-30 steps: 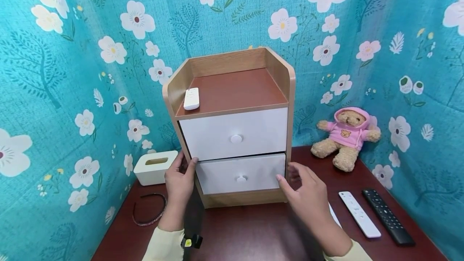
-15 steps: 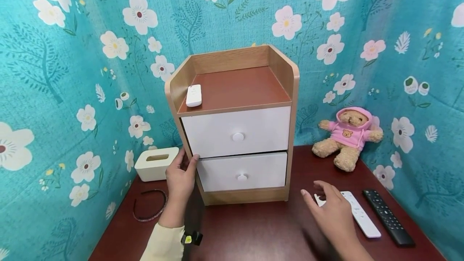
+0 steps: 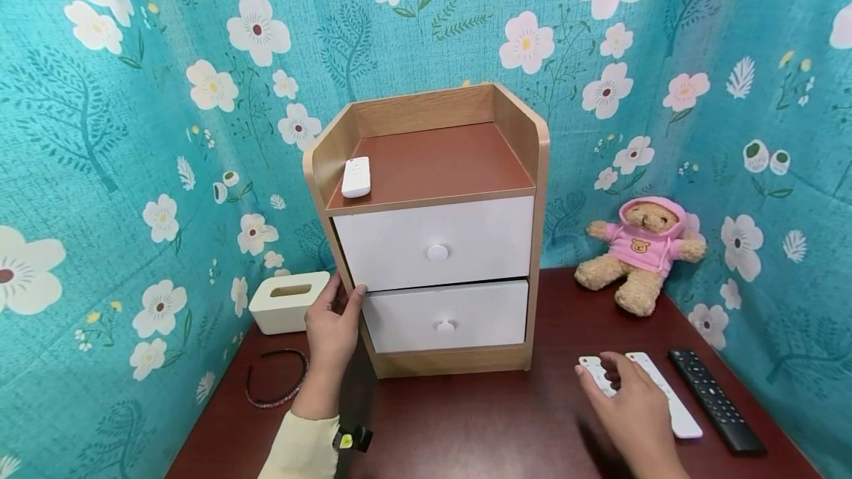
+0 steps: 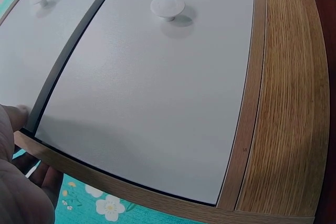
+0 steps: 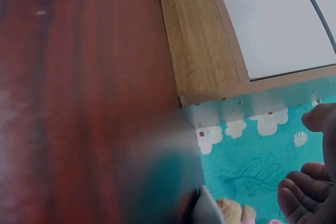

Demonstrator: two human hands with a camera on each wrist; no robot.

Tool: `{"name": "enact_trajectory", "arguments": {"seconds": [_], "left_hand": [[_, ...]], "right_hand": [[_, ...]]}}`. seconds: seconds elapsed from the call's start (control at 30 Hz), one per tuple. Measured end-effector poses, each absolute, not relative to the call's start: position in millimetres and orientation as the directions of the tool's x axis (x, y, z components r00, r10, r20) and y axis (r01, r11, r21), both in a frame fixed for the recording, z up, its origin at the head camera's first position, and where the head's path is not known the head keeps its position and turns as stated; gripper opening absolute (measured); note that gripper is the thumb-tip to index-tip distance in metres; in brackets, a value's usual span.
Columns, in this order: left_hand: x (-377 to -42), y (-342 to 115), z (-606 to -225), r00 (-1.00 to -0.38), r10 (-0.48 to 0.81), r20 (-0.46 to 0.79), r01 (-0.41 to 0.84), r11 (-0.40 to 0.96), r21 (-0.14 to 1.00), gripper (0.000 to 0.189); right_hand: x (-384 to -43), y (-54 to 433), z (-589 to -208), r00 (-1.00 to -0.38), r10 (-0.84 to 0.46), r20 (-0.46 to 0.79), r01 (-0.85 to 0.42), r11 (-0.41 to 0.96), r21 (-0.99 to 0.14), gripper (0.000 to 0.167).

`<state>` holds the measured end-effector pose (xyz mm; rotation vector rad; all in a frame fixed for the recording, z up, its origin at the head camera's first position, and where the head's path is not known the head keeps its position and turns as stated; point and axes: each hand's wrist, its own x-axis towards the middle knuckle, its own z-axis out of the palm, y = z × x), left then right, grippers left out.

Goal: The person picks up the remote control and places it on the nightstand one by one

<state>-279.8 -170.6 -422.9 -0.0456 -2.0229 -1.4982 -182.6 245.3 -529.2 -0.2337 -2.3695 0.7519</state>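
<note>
A small wooden cabinet [image 3: 452, 231] with two white drawers stands upright at mid-table. My left hand [image 3: 331, 335] grips its left edge, thumb on the front and fingers round the side; the left wrist view shows the thumb [image 4: 14, 116] at the gap between the drawers. The lower drawer [image 3: 406, 324] has a round white knob [image 3: 445, 327]. Over on the right, my right hand [image 3: 629, 405] hovers with loosely bent fingers above a white remote control [image 3: 594, 369], partly covered by the hand. In the right wrist view nothing sits between the fingers [image 5: 302, 195] and thumb.
Beside that remote lie a longer white remote [image 3: 679, 409] and a black remote [image 3: 717, 403]. A teddy bear [image 3: 640, 250] in pink sits at the back right. On the cabinet top lies a small white remote [image 3: 356, 177]. A tissue box [image 3: 282, 316] and a headband [image 3: 276, 403] are at left.
My right hand has left the cabinet's right side and moved right and toward me, over the white remote. The left hand keeps its grip on the cabinet.
</note>
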Motion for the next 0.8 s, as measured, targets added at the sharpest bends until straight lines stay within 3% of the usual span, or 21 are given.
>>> {"name": "enact_trajectory", "arguments": {"seconds": [0.37, 0.6, 0.8], "left_hand": [[-283.1, -171.2, -421.5, -0.792, -0.324, 0.517, 0.401, 0.363, 0.841, 0.055], [-280.6, -170.9, -422.7, -0.807, -0.319, 0.497, 0.383, 0.358, 0.852, 0.052], [-280.4, -171.4, -424.3, -0.812, -0.326, 0.484, 0.375, 0.346, 0.860, 0.053]], "right_hand": [[-177.1, 257.1, -538.4, -0.883, 0.340, 0.324, 0.123, 0.833, -0.539, 0.067], [-177.4, 267.1, -539.7, -0.931, 0.346, 0.120, 0.241, 0.825, -0.511, 0.085], [-179.6, 272.8, -542.0, -0.949, 0.309, 0.069, 0.240, 0.846, -0.477, 0.092]]}}
